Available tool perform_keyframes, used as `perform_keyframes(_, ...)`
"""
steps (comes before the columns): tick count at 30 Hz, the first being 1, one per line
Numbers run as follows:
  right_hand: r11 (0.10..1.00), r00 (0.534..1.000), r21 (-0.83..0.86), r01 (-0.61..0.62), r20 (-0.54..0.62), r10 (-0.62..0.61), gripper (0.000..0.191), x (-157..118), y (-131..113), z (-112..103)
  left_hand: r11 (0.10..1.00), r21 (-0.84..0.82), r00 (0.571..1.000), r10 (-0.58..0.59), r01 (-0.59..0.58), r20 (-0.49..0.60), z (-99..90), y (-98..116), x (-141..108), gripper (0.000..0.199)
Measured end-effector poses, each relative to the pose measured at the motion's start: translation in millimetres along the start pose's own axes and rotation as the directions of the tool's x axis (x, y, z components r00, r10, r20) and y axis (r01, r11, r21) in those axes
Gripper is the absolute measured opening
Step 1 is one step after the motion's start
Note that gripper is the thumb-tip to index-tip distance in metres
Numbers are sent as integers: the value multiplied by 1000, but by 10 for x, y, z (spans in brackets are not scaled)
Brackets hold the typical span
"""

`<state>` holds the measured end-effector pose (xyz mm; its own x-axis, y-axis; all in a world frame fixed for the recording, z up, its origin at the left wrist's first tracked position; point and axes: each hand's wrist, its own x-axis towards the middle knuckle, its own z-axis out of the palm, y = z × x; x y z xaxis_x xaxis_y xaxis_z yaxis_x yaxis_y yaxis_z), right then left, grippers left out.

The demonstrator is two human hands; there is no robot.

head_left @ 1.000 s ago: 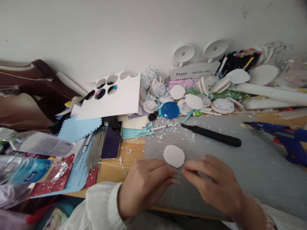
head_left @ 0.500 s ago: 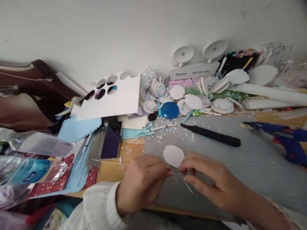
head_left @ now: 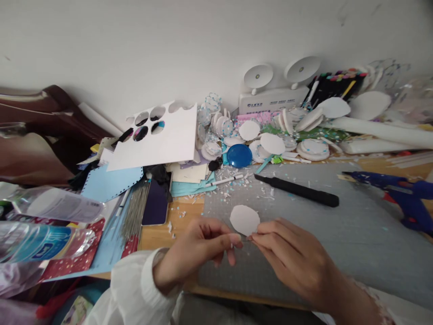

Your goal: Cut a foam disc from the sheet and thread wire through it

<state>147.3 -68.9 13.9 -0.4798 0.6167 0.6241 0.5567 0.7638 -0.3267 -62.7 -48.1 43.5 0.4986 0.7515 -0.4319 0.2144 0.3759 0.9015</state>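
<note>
A short piece of thin wire (head_left: 247,239) spans the small gap between my two hands, low over the grey cutting mat. My right hand (head_left: 293,258) is closed in a pinch on it, fingertips together, and hides most of its length. My left hand (head_left: 206,243) pinches the other end between thumb and forefinger, the other fingers loosely curled. Just beyond my fingertips a white paper disc (head_left: 245,220) lies on the mat. Farther back rests a black craft knife (head_left: 301,190), apart from both hands.
A blue glue gun (head_left: 399,185) lies at the right. White discs (head_left: 272,143), a blue round lid (head_left: 239,155) and paper scraps crowd the back. At the left are a phone (head_left: 155,203), a bundle of thin wires (head_left: 134,212) and plastic bottles (head_left: 50,241).
My right hand has turned over, its back now facing up, and the wire end that stuck out below it is hidden. My left hand has rolled so its thumb shows.
</note>
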Motion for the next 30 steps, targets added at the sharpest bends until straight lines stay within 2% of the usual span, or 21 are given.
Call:
perform_keyframes(2,997,998,49,-56,20,56,16,21,1,-30,974,196,979,146,-117,-143,33,-14,-36,30)
perform_keyframes(3,995,997,71,-75,30,73,16,27,4,-43,933,313,945,250,-177,-211,58,-30,-62,27)
perform_keyframes(5,988,994,116,-104,45,100,16,31,10,-57,800,534,841,468,-274,-271,105,-73,-115,20)
perform_keyframes(6,983,992,135,-122,52,116,15,30,12,-58,710,630,784,568,-315,-249,120,-99,-137,18)
perform_keyframes(8,977,989,162,-142,54,134,15,24,11,-50,497,785,680,720,-369,-136,127,-149,-163,21)
perform_keyframes(10,975,989,169,-142,57,134,15,20,5,-38,296,881,609,793,-369,-11,106,-186,-165,31)
perform_keyframes(12,976,990,173,-132,77,120,15,16,-5,-33,182,922,598,799,-341,64,75,-205,-151,35)
perform_keyframes(16,965,984,226,-136,144,105,18,6,-9,-42,118,942,595,798,-314,98,46,-207,-112,32)
perform_keyframes(19,967,982,224,-122,168,85,18,-3,9,-38,143,938,592,802,-315,76,56,-202,-89,28)
perform_keyframes(21,981,985,177,-83,165,54,18,-6,25,-26,244,902,626,779,-356,36,63,-188,-83,24)
perform_keyframes(22,988,988,146,-52,150,29,18,-8,32,-20,339,855,666,746,-392,9,65,-174,-84,22)
perform_keyframes(23,994,991,109,-15,131,0,19,-10,38,-17,471,779,730,683,-413,-25,65,-156,-86,19)
perform_keyframes(24,997,994,69,30,104,-37,20,-13,42,-18,629,662,813,580,-408,-50,64,-132,-91,16)
perform_keyframes(25,996,994,29,80,67,-82,22,-18,44,-23,787,503,899,436,-358,-43,61,-104,-98,18)
perform_keyframes(26,991,991,-8,133,30,-133,24,-25,45,-32,909,326,962,271,-260,10,56,-74,-105,22)
perform_keyframes(27,983,984,-39,179,7,-179,27,-35,46,-43,978,162,988,119,-134,97,51,-44,-112,27)
perform_keyframes(28,973,975,-62,221,-14,-223,29,-45,48,-55,999,37,982,7,-14,190,46,-14,-118,31)
perform_keyframes(29,966,968,-75,249,-26,-251,32,-54,52,-63,997,-40,965,-52,64,258,41,14,-123,34)
perform_keyframes(30,963,965,-80,259,-32,-262,32,-61,59,-68,995,-57,959,-64,83,277,39,38,-128,35)
